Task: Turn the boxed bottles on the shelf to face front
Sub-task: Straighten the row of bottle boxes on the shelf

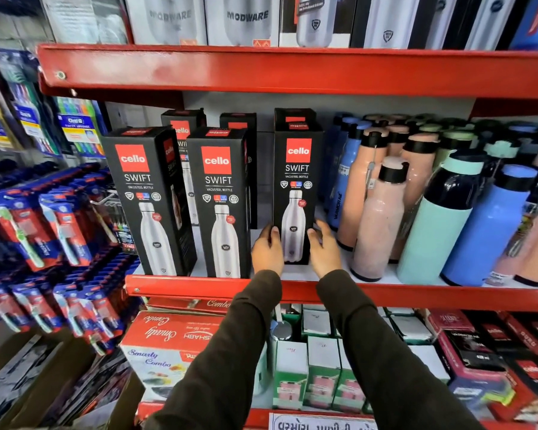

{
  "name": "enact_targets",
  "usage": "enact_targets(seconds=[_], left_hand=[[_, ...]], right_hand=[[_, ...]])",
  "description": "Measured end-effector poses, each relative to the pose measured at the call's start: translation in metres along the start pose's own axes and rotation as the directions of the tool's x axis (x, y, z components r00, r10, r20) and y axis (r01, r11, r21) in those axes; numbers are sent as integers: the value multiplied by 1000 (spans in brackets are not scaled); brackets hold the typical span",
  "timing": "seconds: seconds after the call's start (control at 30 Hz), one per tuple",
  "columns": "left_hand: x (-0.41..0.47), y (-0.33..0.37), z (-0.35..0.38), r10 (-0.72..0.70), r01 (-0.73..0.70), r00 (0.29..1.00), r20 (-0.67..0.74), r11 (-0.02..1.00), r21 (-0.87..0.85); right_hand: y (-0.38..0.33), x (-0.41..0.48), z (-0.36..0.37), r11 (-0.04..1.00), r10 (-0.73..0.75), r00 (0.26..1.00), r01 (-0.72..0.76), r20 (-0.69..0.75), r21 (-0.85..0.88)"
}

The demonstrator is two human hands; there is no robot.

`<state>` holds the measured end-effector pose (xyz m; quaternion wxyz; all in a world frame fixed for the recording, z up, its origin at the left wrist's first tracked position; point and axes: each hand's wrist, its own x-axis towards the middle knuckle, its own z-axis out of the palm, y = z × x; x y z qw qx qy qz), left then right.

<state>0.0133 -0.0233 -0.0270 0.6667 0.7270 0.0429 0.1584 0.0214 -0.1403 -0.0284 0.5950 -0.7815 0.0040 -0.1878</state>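
Three black boxed bottles with red logos stand in the front row of the middle shelf (292, 290). The left box (146, 200) is turned slightly, showing a side face. The middle box (219, 200) faces front. The right box (295, 187) faces front and stands a little farther back. My left hand (266, 249) presses its lower left edge and my right hand (323, 248) its lower right edge, so both hands clasp it. More black boxes (180, 125) stand behind, partly hidden.
Loose pink, blue and mint bottles (432, 206) crowd the shelf right of the held box. A red shelf (292, 69) above carries grey boxed flasks. Toothbrush packs (53, 225) hang at the left. Red and green boxes (174, 346) fill the shelf below.
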Motion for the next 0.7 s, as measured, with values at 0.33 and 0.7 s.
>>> enact_targets(seconds=[0.33, 0.7], left_hand=[[-36, -5, -13, 64, -63, 997, -47, 998, 12], [-62, -3, -26, 75, -75, 997, -28, 997, 6]], right_hand=[[3, -36, -17, 997, -76, 997, 76, -24, 6], [-6, -68, -27, 994, -107, 994, 107, -24, 1]])
